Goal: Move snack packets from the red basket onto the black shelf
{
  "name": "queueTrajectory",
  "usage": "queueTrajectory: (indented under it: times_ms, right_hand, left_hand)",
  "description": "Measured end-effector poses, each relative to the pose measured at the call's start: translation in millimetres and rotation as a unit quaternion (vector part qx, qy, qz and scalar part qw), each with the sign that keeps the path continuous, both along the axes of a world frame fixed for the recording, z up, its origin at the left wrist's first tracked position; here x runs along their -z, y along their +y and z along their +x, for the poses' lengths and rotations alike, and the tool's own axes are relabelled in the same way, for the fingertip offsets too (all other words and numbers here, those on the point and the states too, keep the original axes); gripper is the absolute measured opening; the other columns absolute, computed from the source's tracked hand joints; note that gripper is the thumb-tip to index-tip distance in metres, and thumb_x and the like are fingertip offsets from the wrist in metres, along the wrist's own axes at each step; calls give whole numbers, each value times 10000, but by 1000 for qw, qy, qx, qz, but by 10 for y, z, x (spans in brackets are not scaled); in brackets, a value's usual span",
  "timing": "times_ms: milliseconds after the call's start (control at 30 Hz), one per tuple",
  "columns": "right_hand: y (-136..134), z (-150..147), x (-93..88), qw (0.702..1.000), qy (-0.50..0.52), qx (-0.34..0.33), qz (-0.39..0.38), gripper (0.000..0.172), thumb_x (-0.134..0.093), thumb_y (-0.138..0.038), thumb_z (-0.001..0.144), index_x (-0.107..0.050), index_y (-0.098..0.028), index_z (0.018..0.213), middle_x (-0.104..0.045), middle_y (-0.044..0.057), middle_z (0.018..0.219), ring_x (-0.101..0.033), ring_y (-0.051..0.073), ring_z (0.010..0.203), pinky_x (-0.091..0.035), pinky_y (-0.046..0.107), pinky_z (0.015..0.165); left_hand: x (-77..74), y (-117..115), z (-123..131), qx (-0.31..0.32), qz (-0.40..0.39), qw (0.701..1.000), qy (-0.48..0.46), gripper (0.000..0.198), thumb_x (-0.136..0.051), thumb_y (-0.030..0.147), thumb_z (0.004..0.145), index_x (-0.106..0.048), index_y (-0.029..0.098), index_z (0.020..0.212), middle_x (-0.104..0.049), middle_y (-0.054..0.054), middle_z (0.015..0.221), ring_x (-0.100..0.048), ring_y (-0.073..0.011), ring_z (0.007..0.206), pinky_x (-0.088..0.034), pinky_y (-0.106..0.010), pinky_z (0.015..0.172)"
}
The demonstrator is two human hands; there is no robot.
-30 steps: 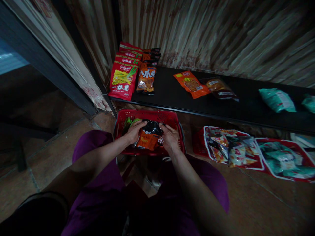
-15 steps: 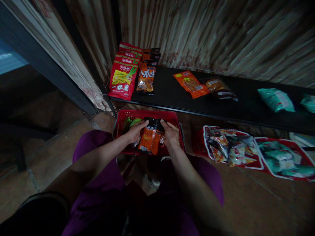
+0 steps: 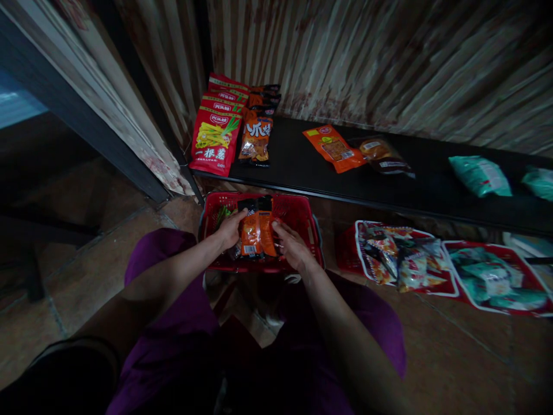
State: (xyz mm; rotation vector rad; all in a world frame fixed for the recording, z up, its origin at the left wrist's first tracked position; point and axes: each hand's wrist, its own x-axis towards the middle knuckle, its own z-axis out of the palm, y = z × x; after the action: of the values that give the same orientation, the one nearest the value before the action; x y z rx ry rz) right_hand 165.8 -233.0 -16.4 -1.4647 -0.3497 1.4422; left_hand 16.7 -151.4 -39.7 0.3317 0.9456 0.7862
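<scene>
Both my hands are over a red plastic basket (image 3: 298, 204) on the floor between my knees. They grip an orange and black snack bag (image 3: 258, 230) from its two sides, its barcode towards me. My left hand (image 3: 231, 229) closes on the bag's left side, thumb on top. My right hand (image 3: 291, 245) is at the right edge, with its thumb against the bag and its other fingers partly hidden. Green packaging (image 3: 223, 213) shows in the basket beyond my left hand, and another clear-wrapped item lies partly covered below it.
A black shelf (image 3: 294, 167) runs above the basket. On it stand red snack bags (image 3: 216, 135), orange snack bags (image 3: 257, 138), a flat orange packet (image 3: 332, 148), a brown packet (image 3: 384, 155) and green bags (image 3: 479, 176). Two more filled baskets (image 3: 451, 276) sit to the right.
The orange bag has moved slightly left and away from me, with both hands still at its sides. My right hand has shifted lower along the bag's edge.
</scene>
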Motion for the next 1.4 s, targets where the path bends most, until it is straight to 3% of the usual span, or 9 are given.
queueTrajectory:
  times_ms: [167, 400, 533, 667, 833, 967, 1100, 1233, 1400]
  right_hand:
    - [-121, 25, 67, 999, 34, -23, -23, 445, -815, -285, 595, -651, -216, 1002, -726, 18, 876, -688, 166, 739, -589, 324, 603]
    - [-157, 46, 73, 996, 38, -79, 20, 417, -830, -248, 580, -680, -215, 968, -724, 8, 921, -692, 144, 740, -603, 278, 656]
    - [-144, 56, 88, 995, -13, -92, 25, 369, -820, -282, 606, -694, -205, 944, -718, 18, 912, -676, 140, 717, -599, 247, 592]
    - [-117, 69, 127, 996, -60, -58, 8, 359, -821, -270, 597, -691, -188, 921, -712, 28, 844, -667, 149, 668, -588, 241, 511]
    - [-96, 72, 207, 996, -83, -12, 7, 366, -819, -273, 579, -675, -171, 899, -695, 9, 756, -646, 132, 597, -583, 253, 483]
    - [-91, 62, 245, 994, -112, 14, 7, 403, -816, -310, 563, -672, -160, 908, -695, 5, 780, -644, 130, 601, -584, 263, 492]
    - [-103, 49, 254, 993, -120, 11, 12, 466, -805, -379, 566, -666, -160, 953, -695, 25, 842, -652, 150, 661, -588, 286, 545]
    - [-126, 18, 229, 996, -82, -15, 39, 522, -814, -383, 540, -661, -191, 1001, -693, 26, 928, -658, 168, 780, -581, 310, 675]
    - [-132, -19, 178, 996, -63, -39, 52, 531, -808, -328, 517, -671, -209, 1017, -708, 24, 908, -645, 176, 762, -545, 335, 743]
  left_hand:
    - [89, 52, -8, -44, -10, 999, -3, 175, -730, 274, 728, -612, 165, 797, -680, -22, 737, -634, -150, 665, -516, -355, 813]
    - [164, 88, -3, -97, -23, 995, 7, 74, -623, 233, 829, -603, 162, 821, -676, -18, 769, -639, -138, 686, -526, -360, 825]
    - [187, 110, -1, -107, -34, 994, 15, 75, -641, 226, 817, -606, 160, 827, -676, -18, 782, -645, -137, 689, -531, -349, 820]
    - [171, 125, 4, -112, -60, 992, 16, 101, -636, 249, 824, -609, 156, 856, -684, -35, 803, -661, -151, 718, -538, -349, 807]
    - [61, 131, -11, -81, -74, 994, -3, 146, -600, 286, 852, -614, 141, 859, -683, -49, 769, -663, -153, 718, -536, -324, 804]
    - [-52, 96, -19, -8, -77, 996, -36, 182, -622, 308, 830, -628, 134, 884, -693, -67, 796, -667, -178, 718, -535, -354, 810]
    - [-89, 35, -9, 60, -60, 996, -39, 140, -632, 142, 782, -631, 128, 921, -699, -64, 793, -671, -183, 702, -531, -389, 825]
    - [-37, 13, -5, 31, -18, 999, -39, 341, -633, 9, 712, -609, 171, 1012, -699, -22, 776, -669, -162, 696, -518, -418, 862]
    - [39, 30, -7, 17, -11, 999, -42, 350, -679, 23, 683, -600, 186, 983, -685, -5, 765, -653, -142, 665, -520, -427, 849]
